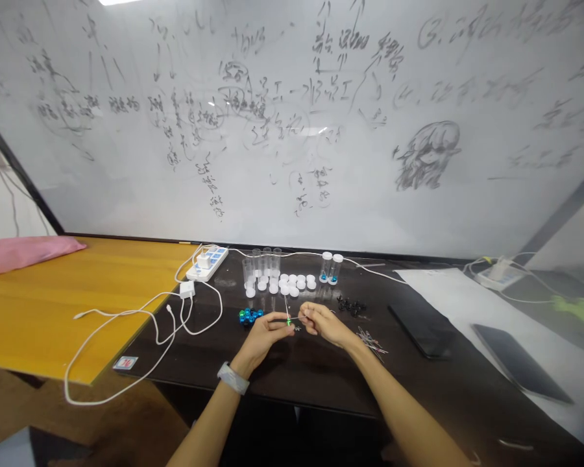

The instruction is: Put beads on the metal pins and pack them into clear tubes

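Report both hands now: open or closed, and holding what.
Left hand: closed, pinching a small green LED.
Right hand: closed, pinching a thin metal lead.

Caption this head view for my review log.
Left hand and right hand hold a small green LED over a dark desk.

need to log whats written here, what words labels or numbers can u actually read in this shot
"3." handwritten at the upper right of the whiteboard
"4." handwritten just below that "3."
"工" handwritten near the middle of the whiteboard, right of centre
The rest of the whiteboard handwriting is too blurred to read
The blue labels on the power strip are too small to read
The small card at the desk's near edge is too small to read
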### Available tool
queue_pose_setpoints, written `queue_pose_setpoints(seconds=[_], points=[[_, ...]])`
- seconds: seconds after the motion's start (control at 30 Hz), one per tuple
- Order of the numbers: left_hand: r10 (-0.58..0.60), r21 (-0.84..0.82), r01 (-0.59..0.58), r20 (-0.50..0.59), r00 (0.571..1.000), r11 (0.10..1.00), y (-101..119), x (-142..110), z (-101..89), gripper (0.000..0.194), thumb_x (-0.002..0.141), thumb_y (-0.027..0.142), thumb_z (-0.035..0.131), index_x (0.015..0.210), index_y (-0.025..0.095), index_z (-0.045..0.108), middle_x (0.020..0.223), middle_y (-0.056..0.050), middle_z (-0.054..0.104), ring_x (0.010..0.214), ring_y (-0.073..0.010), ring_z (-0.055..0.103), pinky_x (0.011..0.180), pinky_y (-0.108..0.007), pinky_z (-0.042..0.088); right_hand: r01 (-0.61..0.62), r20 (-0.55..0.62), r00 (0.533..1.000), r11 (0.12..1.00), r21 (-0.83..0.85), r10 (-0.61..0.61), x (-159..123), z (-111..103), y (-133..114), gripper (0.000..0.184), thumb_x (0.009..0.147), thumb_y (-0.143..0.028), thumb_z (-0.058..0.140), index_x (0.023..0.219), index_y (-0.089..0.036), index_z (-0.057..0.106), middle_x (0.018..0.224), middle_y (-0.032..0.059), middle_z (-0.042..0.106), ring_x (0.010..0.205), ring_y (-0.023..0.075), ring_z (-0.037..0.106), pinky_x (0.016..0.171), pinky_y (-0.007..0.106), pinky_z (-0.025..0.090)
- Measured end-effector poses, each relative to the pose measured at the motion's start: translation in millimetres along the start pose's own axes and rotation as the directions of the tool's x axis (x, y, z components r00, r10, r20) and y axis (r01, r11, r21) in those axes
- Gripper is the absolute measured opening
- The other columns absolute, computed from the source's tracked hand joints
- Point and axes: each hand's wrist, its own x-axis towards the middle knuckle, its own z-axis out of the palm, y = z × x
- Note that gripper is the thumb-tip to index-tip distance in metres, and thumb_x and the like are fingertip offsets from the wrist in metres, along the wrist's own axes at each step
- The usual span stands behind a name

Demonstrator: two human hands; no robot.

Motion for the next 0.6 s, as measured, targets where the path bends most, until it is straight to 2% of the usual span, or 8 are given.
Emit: queue_pose_setpoints(seconds=[0.23,0.37,0.43,0.5,0.6], points=[[-0.005,0.011,0.005,0.002,1.0,1.0,3.0,-0.8,1.5,0.045,0.062,0.03,0.09,0.1,0.014,0.071,0.082,-0.009,0.077,0.081,-0.0223,0.073,0.083,-0.033,0.051,0.004,0.009,1.0,0.999,-0.051,-0.004,0.0,-1.8,2.0,0.033,0.087,-0.049,0.062,0.081,-0.019,0.051,0.071,-0.0033,0.044,0.055,0.0088,0.033,0.048,0.02,0.027],[0.033,0.078,-0.03,-0.039,0.999,0.996,1.7,-0.5,2.0,0.043,0.062,0.031,0.09,0.098,0.014,0.071,0.08,-0.009,0.078,0.08,-0.0229,0.073,0.08,-0.032,0.051,0.007,0.002,1.0,0.961,-0.275,-0.007,-3.9,-2.5,-7.4,0.035,0.09,-0.054,0.055,0.081,-0.021,0.047,0.069,-0.0056,0.041,0.052,0.0082,0.033,0.048,0.021,0.028],[0.068,0.136,-0.058,-0.067,0.995,0.989,-0.7,0.6,1.3,0.042,0.062,0.03,0.089,0.097,0.015,0.072,0.08,-0.009,0.078,0.079,-0.0235,0.073,0.077,-0.032,0.052,0.06,0.006,0.998,0.886,-0.459,-0.064,-7.5,-0.6,-17.6,0.03,0.093,-0.047,0.052,0.081,-0.021,0.047,0.067,-0.0057,0.041,0.055,0.0095,0.036,0.052,0.022,0.031],[0.101,0.187,-0.085,-0.077,0.992,0.979,-3.4,2.0,0.2,0.041,0.062,0.031,0.089,0.096,0.015,0.072,0.079,-0.009,0.078,0.078,-0.0239,0.073,0.075,-0.032,0.052,0.126,0.022,0.989,0.77,-0.626,-0.145,-10.7,3.0,-28.3,0.021,0.093,-0.037,0.052,0.081,-0.021,0.049,0.066,-0.0052,0.042,0.058,0.0107,0.038,0.055,0.023,0.032],[0.129,0.212,-0.109,-0.08,0.988,0.971,-5.5,3.7,-1.0,0.041,0.061,0.031,0.089,0.095,0.015,0.073,0.079,-0.009,0.078,0.077,-0.0245,0.073,0.075,-0.033,0.053,0.185,0.049,0.973,0.641,-0.745,-0.224,-12.5,9.8,-37.3,0.011,0.09,-0.027,0.053,0.082,-0.021,0.05,0.066,-0.0049,0.045,0.058,0.0113,0.04,0.055,0.023,0.033]])
